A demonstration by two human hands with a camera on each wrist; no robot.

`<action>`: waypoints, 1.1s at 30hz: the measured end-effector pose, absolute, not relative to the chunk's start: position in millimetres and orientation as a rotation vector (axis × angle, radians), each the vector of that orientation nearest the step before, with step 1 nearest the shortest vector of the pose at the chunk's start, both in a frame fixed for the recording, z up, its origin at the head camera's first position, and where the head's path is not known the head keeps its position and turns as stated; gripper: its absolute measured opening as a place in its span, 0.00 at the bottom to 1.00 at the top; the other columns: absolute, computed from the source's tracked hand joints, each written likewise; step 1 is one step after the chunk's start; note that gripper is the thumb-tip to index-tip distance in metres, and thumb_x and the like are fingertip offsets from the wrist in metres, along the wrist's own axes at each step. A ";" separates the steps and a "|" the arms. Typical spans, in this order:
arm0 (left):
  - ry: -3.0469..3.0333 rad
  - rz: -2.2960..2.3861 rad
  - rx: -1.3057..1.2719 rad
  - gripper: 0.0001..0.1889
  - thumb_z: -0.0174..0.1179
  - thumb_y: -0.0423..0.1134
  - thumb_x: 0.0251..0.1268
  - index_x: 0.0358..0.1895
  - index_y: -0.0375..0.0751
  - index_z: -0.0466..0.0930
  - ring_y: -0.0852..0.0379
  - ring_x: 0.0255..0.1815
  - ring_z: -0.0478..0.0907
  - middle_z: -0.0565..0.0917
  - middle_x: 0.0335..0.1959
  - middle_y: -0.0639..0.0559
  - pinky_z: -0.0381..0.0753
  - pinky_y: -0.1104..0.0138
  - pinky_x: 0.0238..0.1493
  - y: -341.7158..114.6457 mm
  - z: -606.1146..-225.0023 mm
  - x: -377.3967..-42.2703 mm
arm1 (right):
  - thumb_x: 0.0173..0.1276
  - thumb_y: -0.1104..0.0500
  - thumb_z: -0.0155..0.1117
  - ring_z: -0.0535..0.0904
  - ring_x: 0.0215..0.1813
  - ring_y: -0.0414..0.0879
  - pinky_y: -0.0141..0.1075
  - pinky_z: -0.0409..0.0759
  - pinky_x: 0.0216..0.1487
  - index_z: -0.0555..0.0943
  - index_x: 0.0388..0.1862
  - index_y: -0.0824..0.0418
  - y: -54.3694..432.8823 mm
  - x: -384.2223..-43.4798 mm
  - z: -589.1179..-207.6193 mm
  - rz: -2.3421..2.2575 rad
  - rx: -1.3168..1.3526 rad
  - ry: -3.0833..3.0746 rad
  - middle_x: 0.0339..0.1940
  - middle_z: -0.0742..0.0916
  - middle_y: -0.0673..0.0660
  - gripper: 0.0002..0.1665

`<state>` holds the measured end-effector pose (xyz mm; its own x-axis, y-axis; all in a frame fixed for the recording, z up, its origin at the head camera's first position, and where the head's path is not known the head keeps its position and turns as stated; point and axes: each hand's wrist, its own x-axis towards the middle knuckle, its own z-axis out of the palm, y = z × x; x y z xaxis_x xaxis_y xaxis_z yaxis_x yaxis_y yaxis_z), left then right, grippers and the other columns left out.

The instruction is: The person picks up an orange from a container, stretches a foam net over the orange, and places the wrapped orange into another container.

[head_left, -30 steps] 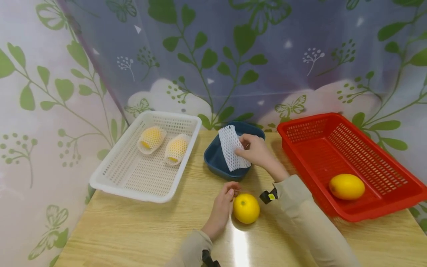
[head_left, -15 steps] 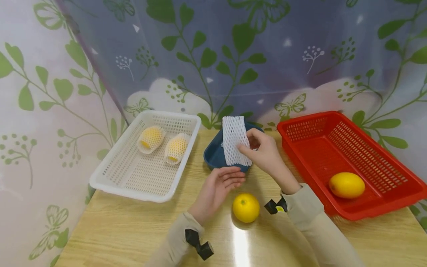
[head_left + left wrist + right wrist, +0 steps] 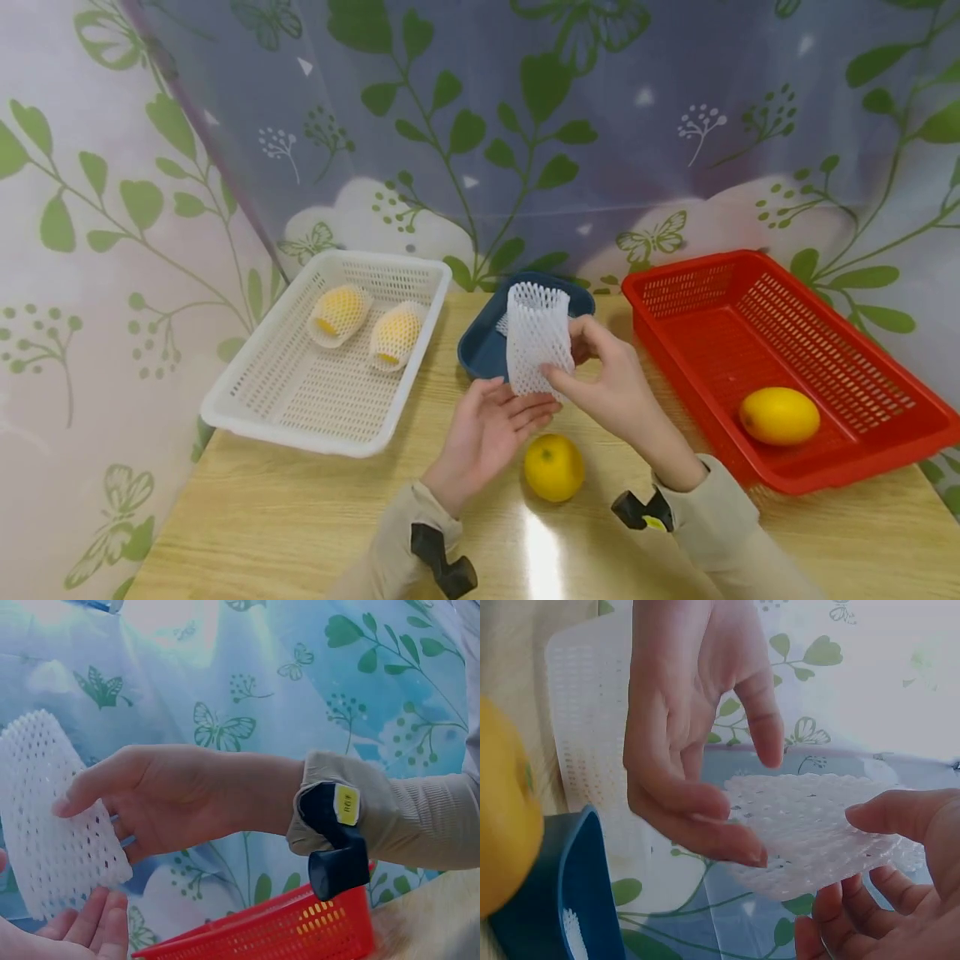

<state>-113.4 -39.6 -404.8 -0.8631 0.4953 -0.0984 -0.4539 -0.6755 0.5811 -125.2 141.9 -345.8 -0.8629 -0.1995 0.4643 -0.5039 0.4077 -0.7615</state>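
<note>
Right hand (image 3: 618,387) pinches foam net (image 3: 537,337) — left hand (image 3: 487,433), fingers loose, at lower edge, well off white basket (image 3: 288,437).

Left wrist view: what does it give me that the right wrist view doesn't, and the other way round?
Only the left wrist: the red basket, the right sleeve and its black wrist mount.
Only the right wrist: the yellow fruit and white basket; the blue container shows plainly too, though the left wrist may catch a sliver.
Both: the white foam net, the right hand pinching it, the left hand, the table and patterned backdrop.
</note>
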 end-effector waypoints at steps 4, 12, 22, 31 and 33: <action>0.856 2.490 0.076 0.21 0.35 0.43 0.75 0.60 0.33 0.65 0.48 0.51 0.74 0.76 0.52 0.42 0.72 0.61 0.60 -37.9 -407.0 -110.7 | 0.56 0.67 0.76 0.77 0.37 0.45 0.34 0.77 0.42 0.77 0.45 0.60 141.9 -115.1 -352.9 1.462 0.659 -2.354 0.35 0.83 0.51 0.20; 0.854 2.491 0.054 0.22 0.35 0.42 0.75 0.64 0.33 0.64 0.53 0.54 0.71 0.74 0.57 0.46 0.69 0.64 0.58 -34.7 -410.4 -109.9 | 0.53 0.67 0.78 0.79 0.39 0.45 0.38 0.80 0.40 0.78 0.56 0.64 142.5 -99.6 -367.1 1.468 0.666 -2.387 0.43 0.86 0.53 0.30; 0.802 2.441 0.006 0.31 0.31 0.42 0.72 0.75 0.31 0.47 0.50 0.65 0.61 0.58 0.72 0.41 0.64 0.65 0.63 -30.3 -408.4 -108.1 | 0.59 0.69 0.67 0.77 0.47 0.43 0.36 0.80 0.46 0.72 0.65 0.62 153.5 -92.2 -379.4 1.872 0.882 -2.293 0.54 0.81 0.50 0.33; 0.784 2.398 0.012 0.32 0.31 0.43 0.72 0.75 0.33 0.45 0.47 0.66 0.62 0.56 0.74 0.39 0.63 0.62 0.65 -28.8 -407.2 -103.1 | 0.70 0.69 0.44 0.76 0.42 0.44 0.33 0.79 0.44 0.76 0.53 0.65 155.6 -91.1 -386.8 2.275 0.575 -2.143 0.42 0.81 0.52 0.17; 0.796 2.389 0.008 0.31 0.31 0.43 0.72 0.74 0.33 0.47 0.47 0.62 0.66 0.61 0.70 0.39 0.67 0.61 0.62 -29.3 -406.5 -101.7 | 0.74 0.65 0.44 0.76 0.41 0.45 0.33 0.79 0.44 0.73 0.54 0.70 153.7 -91.3 -387.8 2.319 0.409 -2.191 0.43 0.80 0.54 0.16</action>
<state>-101.7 -29.3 -406.5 -0.8118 0.5558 -0.1791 -0.5522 -0.6307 0.5452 -91.3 153.7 -387.8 -0.9648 -0.2273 0.1321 -0.1190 -0.0705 -0.9904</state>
